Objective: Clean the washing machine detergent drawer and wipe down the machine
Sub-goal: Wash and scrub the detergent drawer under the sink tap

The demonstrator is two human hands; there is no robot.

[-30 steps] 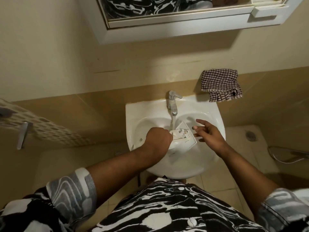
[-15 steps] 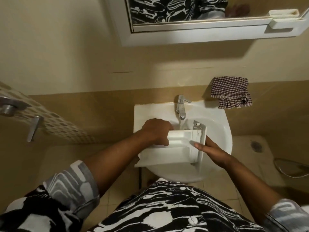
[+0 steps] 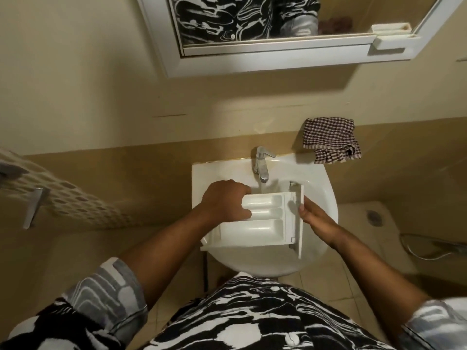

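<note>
A white plastic detergent drawer [image 3: 262, 223] with three open compartments lies level across the white sink [image 3: 321, 190], its front panel on the right. My left hand [image 3: 223, 202] grips the drawer's back-left end, fingers curled over its rim into the compartments. Against the front panel rests my right hand [image 3: 316, 219], holding the drawer from that side. Water runs from the chrome tap [image 3: 261, 165] onto the drawer's far edge.
A checked cloth [image 3: 331, 140] hangs on the wall at the sink's back right. A white-framed mirror [image 3: 278, 26] is above. A perforated rack and metal handle [image 3: 32, 205] stand at the left. A floor drain [image 3: 374, 217] and hose lie at the right.
The drawer was tilted on edge under the tap a second ago; it has been turned flat with compartments up, and my right hand has come onto its front panel.
</note>
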